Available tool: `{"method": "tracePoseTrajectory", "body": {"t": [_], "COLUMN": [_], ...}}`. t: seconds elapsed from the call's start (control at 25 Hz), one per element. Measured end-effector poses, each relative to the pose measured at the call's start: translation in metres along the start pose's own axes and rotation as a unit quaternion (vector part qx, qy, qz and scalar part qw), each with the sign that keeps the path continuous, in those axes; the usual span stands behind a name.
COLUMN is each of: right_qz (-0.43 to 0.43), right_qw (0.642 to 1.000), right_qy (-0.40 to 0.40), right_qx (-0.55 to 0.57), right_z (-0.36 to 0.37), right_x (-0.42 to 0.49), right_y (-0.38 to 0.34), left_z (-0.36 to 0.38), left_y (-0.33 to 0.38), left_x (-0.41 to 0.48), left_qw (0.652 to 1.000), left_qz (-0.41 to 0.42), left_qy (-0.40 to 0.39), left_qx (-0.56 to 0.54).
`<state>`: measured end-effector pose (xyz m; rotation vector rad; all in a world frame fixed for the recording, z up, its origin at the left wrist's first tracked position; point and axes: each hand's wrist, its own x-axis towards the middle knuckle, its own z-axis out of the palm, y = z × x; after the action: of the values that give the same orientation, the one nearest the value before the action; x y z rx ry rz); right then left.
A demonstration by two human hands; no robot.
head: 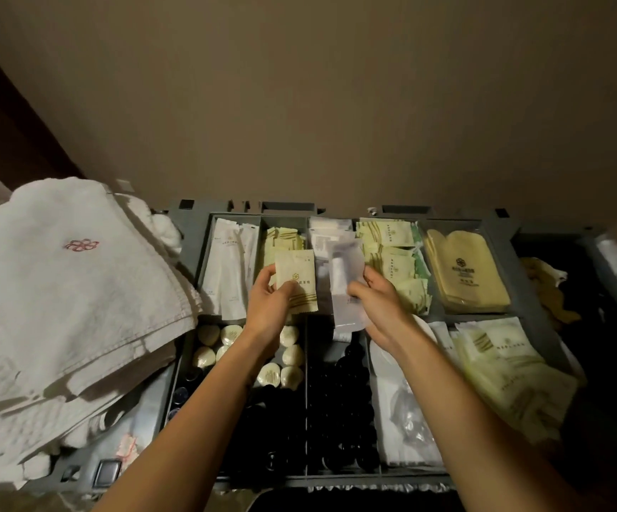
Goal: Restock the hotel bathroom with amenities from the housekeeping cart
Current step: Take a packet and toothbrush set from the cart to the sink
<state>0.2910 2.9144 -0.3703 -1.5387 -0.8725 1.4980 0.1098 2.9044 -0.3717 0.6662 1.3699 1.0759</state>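
A stack of folded white towels (pixel 66 275), one stitched with a red flower, lies at the left edge of the grey cart tray (pixel 188 234). In the tray's far-left compartment are long white sachets (pixel 225 267). Above the next compartment the left grip (pixel 268 308) grasps a pale yellow sachet (pixel 297 286), thumb on its face and fingers behind it. Below the left wrist sit round wrapped soaps (pixel 292 356), and beside them are dark bottle caps (pixel 336 400). The right grip (pixel 380 304) pinches a translucent white packet (pixel 343 290), lifted above the middle compartment, just beside the yellow sachet. Further right lie pale green sachets (pixel 395 260), then yellow mitt-shaped packs (pixel 462 275).
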Motion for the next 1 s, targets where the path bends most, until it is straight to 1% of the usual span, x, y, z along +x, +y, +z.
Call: {"method": "tracePoseTrajectory", "body": {"t": [0.08, 0.16, 0.28, 0.4, 0.48, 0.6, 0.68, 0.84, 0.92, 1.0], "right_qz": [-0.001, 0.003, -0.012, -0.035, -0.046, -0.03, -0.036, -0.032, -0.034, -0.039], "right_qw": [0.999, 0.995, 0.984, 0.973, 0.961, 0.938, 0.927, 0.902, 0.897, 0.897], "right_qy": [-0.008, 0.013, 0.033, 0.056, 0.07, 0.106, 0.128, 0.199, 0.24, 0.284], "right_qx": [0.047, 0.096, 0.172, 0.222, 0.264, 0.33, 0.351, 0.381, 0.37, 0.336], "right_z": [-0.01, -0.021, -0.036, -0.055, -0.071, -0.09, -0.106, -0.159, -0.185, -0.21], "right_x": [-0.01, -0.027, -0.06, -0.094, -0.113, -0.143, -0.167, -0.229, -0.259, -0.295], "right_y": [0.004, 0.004, 0.001, 0.0, 0.006, 0.012, 0.017, 0.046, 0.07, 0.094], "left_z": [0.012, 0.023, 0.041, 0.06, 0.074, 0.092, 0.106, 0.148, 0.171, 0.194], "left_y": [0.004, 0.005, 0.0, -0.005, -0.01, -0.016, -0.023, -0.048, -0.067, -0.09], "left_x": [-0.006, -0.012, -0.018, -0.03, -0.047, -0.072, -0.089, -0.144, -0.173, -0.209], "left_qw": [0.999, 0.998, 0.994, 0.987, 0.981, 0.97, 0.962, 0.936, 0.923, 0.909], "left_qz": [0.011, 0.011, 0.001, -0.022, -0.037, -0.053, -0.06, -0.088, -0.093, -0.108], "left_qy": [-0.031, -0.063, -0.112, -0.16, -0.189, -0.235, -0.268, -0.34, -0.369, -0.396], "left_qx": [-0.002, -0.008, -0.018, -0.023, -0.022, -0.026, -0.006, 0.035, 0.053, 0.067]}}
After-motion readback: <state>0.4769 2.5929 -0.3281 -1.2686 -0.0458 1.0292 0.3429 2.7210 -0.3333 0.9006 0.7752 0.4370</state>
